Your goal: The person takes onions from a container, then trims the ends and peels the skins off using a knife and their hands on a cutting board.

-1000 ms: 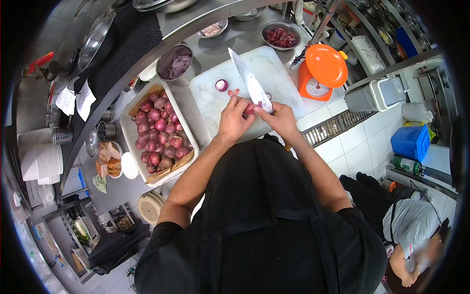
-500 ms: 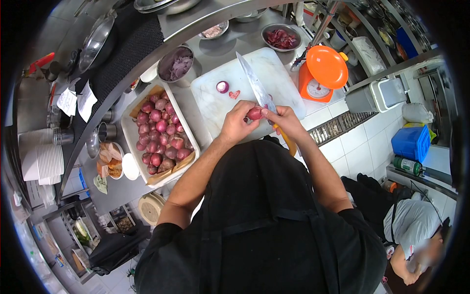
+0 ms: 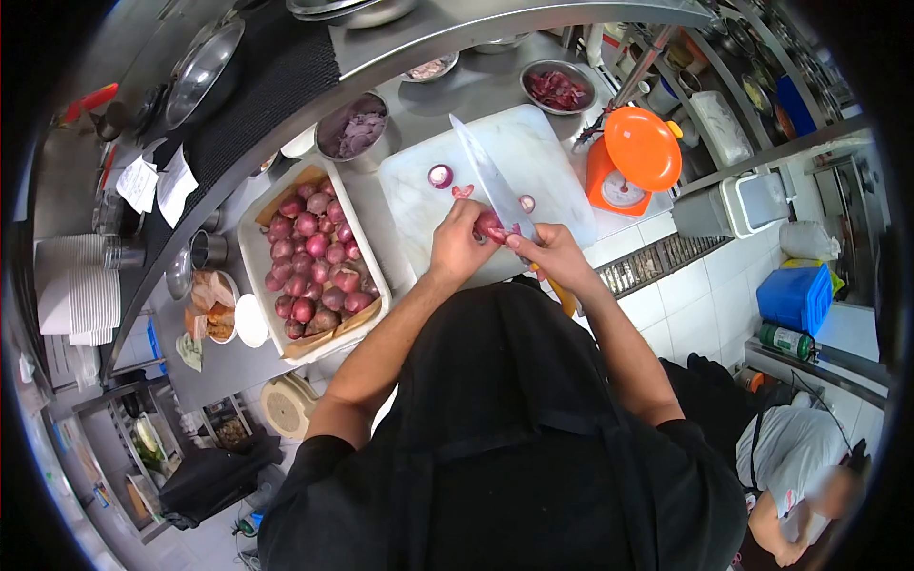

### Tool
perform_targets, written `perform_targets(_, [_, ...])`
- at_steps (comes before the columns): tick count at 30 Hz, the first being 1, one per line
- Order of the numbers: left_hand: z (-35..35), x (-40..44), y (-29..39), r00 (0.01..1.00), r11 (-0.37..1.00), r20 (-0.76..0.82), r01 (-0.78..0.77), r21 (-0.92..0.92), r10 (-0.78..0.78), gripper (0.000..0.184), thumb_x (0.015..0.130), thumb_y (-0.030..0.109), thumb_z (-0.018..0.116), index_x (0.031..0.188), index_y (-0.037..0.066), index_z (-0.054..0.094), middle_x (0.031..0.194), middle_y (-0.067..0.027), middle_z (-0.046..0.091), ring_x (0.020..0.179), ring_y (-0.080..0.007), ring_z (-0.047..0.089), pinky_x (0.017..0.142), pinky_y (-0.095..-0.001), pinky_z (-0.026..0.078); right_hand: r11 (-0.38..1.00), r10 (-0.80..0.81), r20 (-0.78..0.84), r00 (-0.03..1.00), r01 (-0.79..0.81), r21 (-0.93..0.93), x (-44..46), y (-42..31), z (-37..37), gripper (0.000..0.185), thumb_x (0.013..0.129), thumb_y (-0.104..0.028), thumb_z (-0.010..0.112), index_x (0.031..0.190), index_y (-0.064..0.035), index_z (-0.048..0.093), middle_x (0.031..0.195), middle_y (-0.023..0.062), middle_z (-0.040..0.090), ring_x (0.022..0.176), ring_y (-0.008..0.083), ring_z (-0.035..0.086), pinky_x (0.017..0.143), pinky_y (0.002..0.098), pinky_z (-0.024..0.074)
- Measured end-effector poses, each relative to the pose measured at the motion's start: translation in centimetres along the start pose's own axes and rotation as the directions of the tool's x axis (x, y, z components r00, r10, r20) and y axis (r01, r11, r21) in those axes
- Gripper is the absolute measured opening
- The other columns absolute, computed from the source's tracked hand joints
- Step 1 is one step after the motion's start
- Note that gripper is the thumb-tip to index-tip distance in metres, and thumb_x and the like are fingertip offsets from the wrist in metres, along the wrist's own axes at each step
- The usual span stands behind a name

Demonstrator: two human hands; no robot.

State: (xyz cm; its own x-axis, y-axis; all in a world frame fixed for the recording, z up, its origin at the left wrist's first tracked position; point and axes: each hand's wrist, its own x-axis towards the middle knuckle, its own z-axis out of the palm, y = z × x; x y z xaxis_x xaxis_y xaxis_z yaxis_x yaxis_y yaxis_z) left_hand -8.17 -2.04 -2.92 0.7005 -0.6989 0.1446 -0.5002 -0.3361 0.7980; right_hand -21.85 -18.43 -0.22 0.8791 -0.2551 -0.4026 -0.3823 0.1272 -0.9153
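Observation:
My left hand (image 3: 462, 245) is closed round a small red onion (image 3: 489, 226) over the near edge of the white cutting board (image 3: 414, 205). In my right hand (image 3: 556, 255) is a large knife (image 3: 487, 174) with a yellow handle; its blade points up and left across the board and touches the onion beside my right thumb. A cut onion piece (image 3: 440, 176) lies on the board, with a bit of peel (image 3: 463, 192) near it and a small pale piece (image 3: 526, 203) right of the blade.
Left of the board is a tray of red onions (image 3: 386, 297). Behind stand a pot of peeled onions (image 3: 352, 127) and a bowl of dark red peels (image 3: 558, 88). An orange scale (image 3: 605, 181) is at the right. A person (image 3: 790, 447) bends over at the lower right.
The view has shifted slightly. Between my hands, the onion has turned against the blade, and the small pale piece right of the knife shows more fully.

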Motion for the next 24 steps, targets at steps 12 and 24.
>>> perform_targets(12, [1.1, -0.2, -2.0, 0.983, 0.942, -0.178, -0.028, -0.335, -0.034, 0.05, 0.087, -0.006, 0.078, 0.127, 0.004, 0.051, 0.144, -0.0182, 0.058, 0.135, -0.0297, 0.061, 0.097, -0.0344, 0.061, 0.985, 0.051, -0.293, 0.955, -0.097, -0.144, 2.4, 2.6, -2.0, 0.055, 0.087, -0.054, 0.087, 0.081, -0.0019, 0.071, 0.065, 0.0036, 0.063, 0.051, 0.0087, 0.057, 0.047, 0.0285, 0.0454])
perform_targets(24, [1.6, -0.8, -2.5, 0.994, 0.729, -0.036, 0.049, -0.682, -0.101, 0.049, 0.098, -0.003, 0.073, 0.139, 0.005, 0.047, 0.158, -0.0157, 0.05, 0.14, -0.0214, 0.055, 0.114, -0.0341, 0.049, 0.855, -0.058, -0.343, 0.937, -0.13, -0.501, 6.1, 4.7, -1.4, 0.067, 0.1, -0.069, 0.055, 0.105, -0.0055, 0.077, 0.09, 0.0229, 0.076, 0.092, 0.0416, 0.075, 0.082, 0.0507, 0.056])
